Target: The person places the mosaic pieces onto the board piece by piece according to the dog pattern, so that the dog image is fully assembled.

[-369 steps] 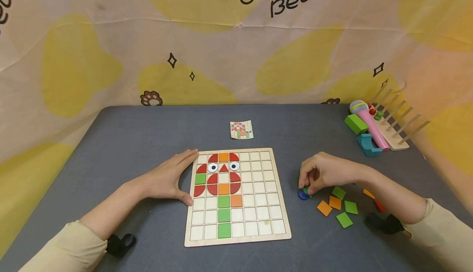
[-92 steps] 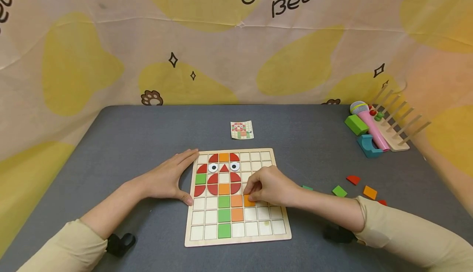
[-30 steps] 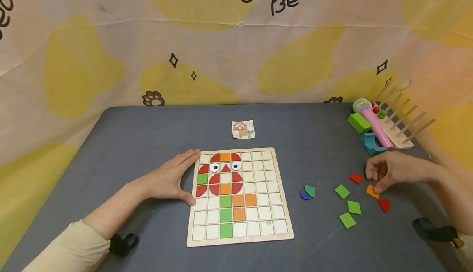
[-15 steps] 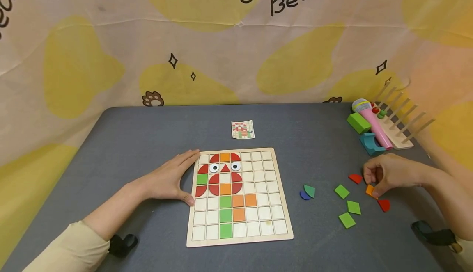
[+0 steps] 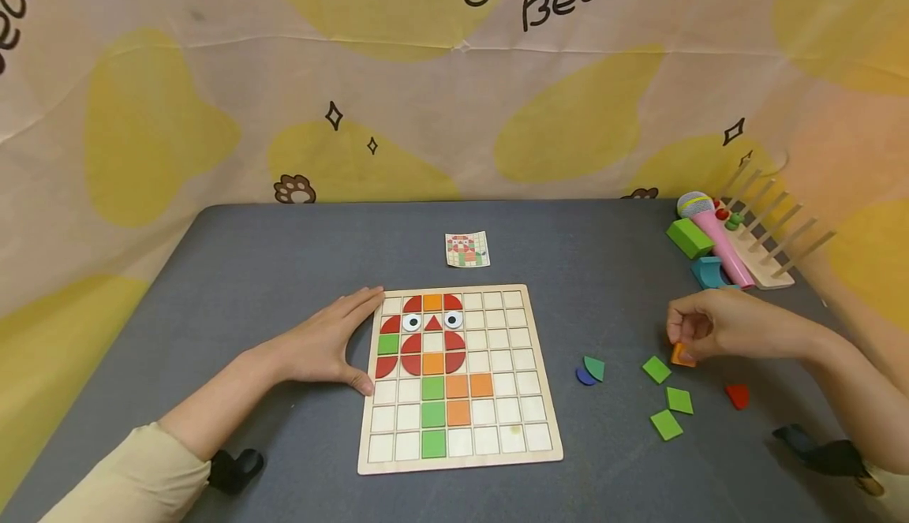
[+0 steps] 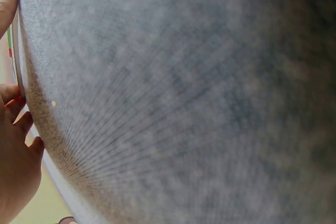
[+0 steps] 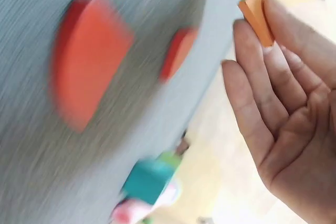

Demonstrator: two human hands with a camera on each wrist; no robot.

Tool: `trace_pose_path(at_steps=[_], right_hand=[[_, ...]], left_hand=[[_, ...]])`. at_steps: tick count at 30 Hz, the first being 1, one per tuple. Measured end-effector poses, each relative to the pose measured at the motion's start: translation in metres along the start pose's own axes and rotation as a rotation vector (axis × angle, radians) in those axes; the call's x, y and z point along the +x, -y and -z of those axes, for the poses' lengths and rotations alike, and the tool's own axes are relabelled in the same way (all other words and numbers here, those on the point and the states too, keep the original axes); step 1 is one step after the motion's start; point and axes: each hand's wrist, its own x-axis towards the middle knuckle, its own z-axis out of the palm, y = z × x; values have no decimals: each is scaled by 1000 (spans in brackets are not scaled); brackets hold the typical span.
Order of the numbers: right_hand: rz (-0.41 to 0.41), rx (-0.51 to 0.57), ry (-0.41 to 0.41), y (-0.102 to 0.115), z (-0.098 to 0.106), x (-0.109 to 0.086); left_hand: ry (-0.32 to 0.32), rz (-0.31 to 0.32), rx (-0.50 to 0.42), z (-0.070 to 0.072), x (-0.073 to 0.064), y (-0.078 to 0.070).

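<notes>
My left hand (image 5: pixel 323 341) lies with thumb and fingers spread along the left edge of the wooden grid board (image 5: pixel 461 468). Red, orange, green and eye-printed tiles fill some cells, forming an animal-like face and part of a body. Over at the right, my right hand (image 5: pixel 724 324) pinches an orange square tile (image 5: pixel 683 354) between thumb and fingers; the right wrist view shows the same orange tile (image 7: pixel 256 11) held clear of the table. Several green square tiles (image 5: pixel 679 400) lie near that hand. A red quarter-round tile (image 5: pixel 738 396) lies beneath the forearm; another red tile (image 7: pixel 178 53) is hidden in the head view.
A small picture card (image 5: pixel 467 249) lies behind the board. Blue (image 5: pixel 585 376) and teal (image 5: pixel 594 367) curved tiles sit right of it. A pink microphone (image 5: pixel 720 243), green block (image 5: pixel 689 237), teal arch (image 5: pixel 708 272) and pegged stand (image 5: pixel 774 272) crowd the back right.
Over the last second my right hand picks up the orange tile from the table and moves left with it. Earlier, two orange tiles were added to the board. My left hand stays put.
</notes>
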Motion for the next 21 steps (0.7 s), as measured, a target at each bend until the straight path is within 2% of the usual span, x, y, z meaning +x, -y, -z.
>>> trace_pose_path(at_steps=[4, 7, 12, 17, 21], right_hand=[[5, -40, -111, 24, -11, 18], [-5, -29, -158, 41, -22, 35], [-15, 62, -157, 63, -41, 63], [1, 81, -153, 82, -61, 87], [28, 100, -120, 92, -76, 101]], left_hand=[[-2, -2, 4, 0, 0, 0], [-4, -2, 8, 0, 0, 0], [-5, -4, 7, 0, 0, 0], [-8, -5, 7, 0, 0, 0], [-8, -5, 6, 0, 0, 0]])
